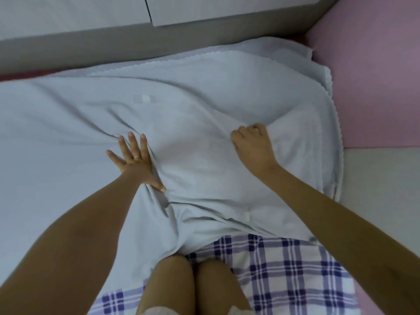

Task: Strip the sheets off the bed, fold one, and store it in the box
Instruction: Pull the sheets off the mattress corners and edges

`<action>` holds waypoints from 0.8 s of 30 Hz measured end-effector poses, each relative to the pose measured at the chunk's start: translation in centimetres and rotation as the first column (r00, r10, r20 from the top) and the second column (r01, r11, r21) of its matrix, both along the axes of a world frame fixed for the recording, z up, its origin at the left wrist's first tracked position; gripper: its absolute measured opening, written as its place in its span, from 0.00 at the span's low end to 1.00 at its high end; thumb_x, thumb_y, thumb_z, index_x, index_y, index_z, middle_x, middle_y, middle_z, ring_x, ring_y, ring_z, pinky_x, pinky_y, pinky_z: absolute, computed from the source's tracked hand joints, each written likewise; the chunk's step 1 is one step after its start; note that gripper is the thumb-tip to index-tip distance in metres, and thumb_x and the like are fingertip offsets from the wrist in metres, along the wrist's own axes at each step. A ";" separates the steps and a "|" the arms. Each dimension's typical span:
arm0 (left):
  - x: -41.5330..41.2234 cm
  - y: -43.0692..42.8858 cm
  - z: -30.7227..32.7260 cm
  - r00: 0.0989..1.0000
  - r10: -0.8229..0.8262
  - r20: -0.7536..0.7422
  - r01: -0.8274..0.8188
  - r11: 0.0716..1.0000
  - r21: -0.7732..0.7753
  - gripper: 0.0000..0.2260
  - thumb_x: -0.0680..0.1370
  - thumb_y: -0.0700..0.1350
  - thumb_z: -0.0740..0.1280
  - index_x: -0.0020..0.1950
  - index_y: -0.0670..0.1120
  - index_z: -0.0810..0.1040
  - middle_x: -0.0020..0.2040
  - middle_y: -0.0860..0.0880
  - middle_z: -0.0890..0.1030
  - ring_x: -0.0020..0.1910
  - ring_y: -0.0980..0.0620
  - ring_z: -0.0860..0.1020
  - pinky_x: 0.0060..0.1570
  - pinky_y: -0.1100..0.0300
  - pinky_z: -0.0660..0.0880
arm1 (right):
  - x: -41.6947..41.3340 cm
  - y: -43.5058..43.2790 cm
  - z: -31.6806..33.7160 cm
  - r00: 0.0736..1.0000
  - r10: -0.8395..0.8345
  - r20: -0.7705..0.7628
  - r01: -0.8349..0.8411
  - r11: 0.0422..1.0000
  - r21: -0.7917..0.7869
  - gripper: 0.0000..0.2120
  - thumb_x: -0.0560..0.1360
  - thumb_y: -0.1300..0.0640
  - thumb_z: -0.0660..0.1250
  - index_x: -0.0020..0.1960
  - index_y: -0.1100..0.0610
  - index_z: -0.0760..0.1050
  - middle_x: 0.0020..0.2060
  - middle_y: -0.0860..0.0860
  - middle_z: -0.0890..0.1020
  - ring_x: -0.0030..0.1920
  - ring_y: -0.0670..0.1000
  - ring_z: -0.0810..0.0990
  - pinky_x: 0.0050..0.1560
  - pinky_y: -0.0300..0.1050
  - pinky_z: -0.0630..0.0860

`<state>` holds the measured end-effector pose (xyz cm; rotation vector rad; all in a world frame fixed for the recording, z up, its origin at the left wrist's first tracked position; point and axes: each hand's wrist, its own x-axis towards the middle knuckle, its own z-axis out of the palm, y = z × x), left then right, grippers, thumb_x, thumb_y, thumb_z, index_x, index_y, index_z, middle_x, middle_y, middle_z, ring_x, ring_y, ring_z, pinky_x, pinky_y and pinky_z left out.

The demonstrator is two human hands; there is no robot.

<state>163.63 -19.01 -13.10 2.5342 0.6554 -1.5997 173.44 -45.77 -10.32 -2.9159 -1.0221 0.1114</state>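
Your left hand (pixel 134 159) lies flat on the pale blue sheet (pixel 195 103), fingers straight and spread. Your right hand (pixel 254 148) is fisted, clamped on a bunch of that sheet. The sheet is rumpled ahead of your knees (pixel 193 283) and overlaps the plaid sheet (pixel 286 271).

No text, label, brand, number or sign can be read on the bedding, the wall or anything else in view.

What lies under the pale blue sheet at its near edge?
A purple-checked sheet shows past the pale blue sheet, beneath the knees; how far it runs underneath is covered.
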 end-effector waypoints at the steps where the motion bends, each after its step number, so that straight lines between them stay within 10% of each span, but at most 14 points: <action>1: -0.2 -0.4 0.3 1.000 0.013 0.006 -0.013 1.000 0.004 0.72 0.53 0.71 0.73 0.59 0.44 0.13 0.56 0.38 0.14 0.65 0.33 0.23 0.62 0.28 0.36 | -2.3 -1.0 0.3 0.987 0.073 -0.144 -0.074 0.997 -0.001 0.10 0.64 0.72 0.63 0.39 0.58 0.74 0.32 0.54 0.76 0.32 0.56 0.76 0.43 0.47 0.70; 5: -1.3 -2.1 0.2 0.991 0.039 0.131 -0.049 0.996 0.075 0.63 0.61 0.64 0.74 0.74 0.41 0.30 0.72 0.37 0.29 0.70 0.34 0.29 0.66 0.31 0.37 | -6.2 -5.3 1.1 0.812 -0.076 -0.579 0.010 0.993 -0.117 0.19 0.76 0.62 0.61 0.66 0.56 0.69 0.61 0.54 0.74 0.56 0.57 0.76 0.55 0.49 0.70; 11: -0.1 -4.1 0.7 0.554 -0.107 0.826 -0.012 0.991 0.136 0.32 0.61 0.37 0.71 0.64 0.38 0.67 0.68 0.33 0.65 0.63 0.33 0.68 0.59 0.43 0.65 | -2.6 -8.7 3.0 0.852 -0.501 -0.151 0.520 0.843 0.138 0.30 0.69 0.60 0.71 0.69 0.56 0.66 0.65 0.58 0.70 0.63 0.60 0.70 0.62 0.54 0.67; 19: 3.2 -6.0 0.5 0.574 -0.367 0.733 0.484 0.873 0.058 0.15 0.61 0.34 0.73 0.47 0.41 0.79 0.51 0.38 0.76 0.49 0.37 0.75 0.49 0.45 0.70 | 0.0 -10.8 2.9 0.453 -0.827 -0.335 0.742 0.557 -0.373 0.43 0.65 0.42 0.75 0.69 0.61 0.59 0.64 0.59 0.72 0.64 0.59 0.71 0.63 0.52 0.65; 24: 3.8 -7.0 1.1 0.596 -0.308 0.742 0.500 0.865 -0.043 0.08 0.77 0.39 0.64 0.54 0.40 0.78 0.49 0.39 0.80 0.44 0.38 0.79 0.40 0.51 0.71 | 0.7 -12.5 3.3 0.407 -0.795 -0.449 0.736 0.577 -0.354 0.21 0.73 0.57 0.69 0.64 0.60 0.69 0.59 0.57 0.77 0.59 0.57 0.76 0.56 0.46 0.69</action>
